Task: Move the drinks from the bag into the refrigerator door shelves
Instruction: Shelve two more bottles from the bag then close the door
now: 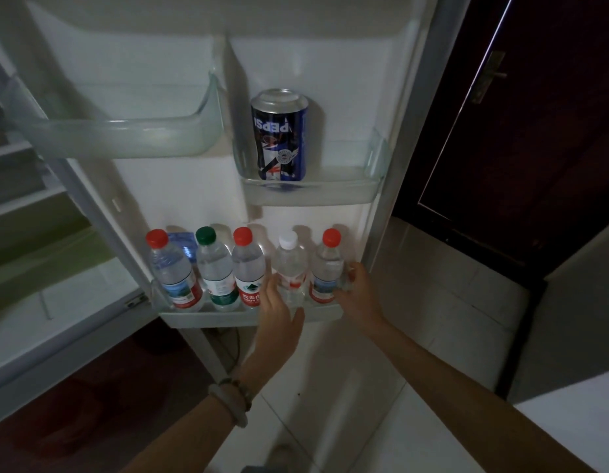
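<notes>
The fridge door stands open in front of me. Its bottom shelf holds a row of several water bottles with red, green and white caps. My left hand rests against the lower part of the white-capped bottle, thumb on one side and fingers on the other. My right hand is wrapped around the right side of the red-capped bottle at the row's right end. A blue Pepsi can stands upside down on the small middle shelf. No bag is in view.
A larger clear shelf at the upper left is bare. The fridge's inner shelves lie to the left. A dark wooden door stands to the right, over a pale tiled floor.
</notes>
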A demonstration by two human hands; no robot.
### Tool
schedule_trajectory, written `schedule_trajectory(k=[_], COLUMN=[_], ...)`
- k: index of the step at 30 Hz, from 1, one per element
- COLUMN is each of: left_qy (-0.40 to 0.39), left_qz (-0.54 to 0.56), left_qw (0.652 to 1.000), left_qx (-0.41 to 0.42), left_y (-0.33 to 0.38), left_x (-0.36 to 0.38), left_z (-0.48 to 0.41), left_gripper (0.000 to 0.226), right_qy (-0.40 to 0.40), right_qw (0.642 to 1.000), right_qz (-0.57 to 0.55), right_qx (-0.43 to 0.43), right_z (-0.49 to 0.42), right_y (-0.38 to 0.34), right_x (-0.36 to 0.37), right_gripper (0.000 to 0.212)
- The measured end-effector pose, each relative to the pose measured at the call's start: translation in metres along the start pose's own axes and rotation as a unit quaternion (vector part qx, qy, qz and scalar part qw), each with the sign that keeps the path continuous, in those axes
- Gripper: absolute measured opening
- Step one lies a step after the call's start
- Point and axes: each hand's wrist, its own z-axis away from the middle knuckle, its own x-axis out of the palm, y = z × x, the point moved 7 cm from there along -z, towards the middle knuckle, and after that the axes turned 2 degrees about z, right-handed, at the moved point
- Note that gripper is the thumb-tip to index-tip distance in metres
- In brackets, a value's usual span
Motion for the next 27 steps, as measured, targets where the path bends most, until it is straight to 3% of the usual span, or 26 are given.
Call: schedule_trajectory(k=[5, 10, 17, 23, 27], left_qy=[-0.021, -0.079, -0.209, -0.18, -0.187], left_qz=[-0.095, -0.206, -0.332, -0.312, -0.331], left_qw=[0.991, 0.954, 0.907, 0.922, 0.914], left_qx=[0.096, 0.205, 0.155, 0.141, 0.144], left_y=[0.016, 0.042, 0.02, 0.017, 0.013], left_x=[-0.001, 0.021, 0.054, 0.054, 0.048], left_z=[0.012, 0.021, 0.025, 0.029, 0.044], left_gripper=[0.063, 0.064, 0.076, 0.073, 0.074], right_qy=[0.037, 0.029, 0.0, -0.02, -0.028], right_qw=[0.999, 0.997, 0.991, 0.99, 0.989], right_qz=[0.032, 0.05, 0.115, 0.118, 0.125], right_qx=[-0.023, -0.049, -0.062, -0.069, -0.077], right_z=[0.012, 0.029, 0.058, 0.08, 0.093], right_y=[0.004, 0.003, 0.007, 0.006, 0.01], right_x=[-0.04, -0.064, -0.077, -0.084, -0.087], right_gripper=[0.035, 0.04, 0.047, 0.053, 0.055])
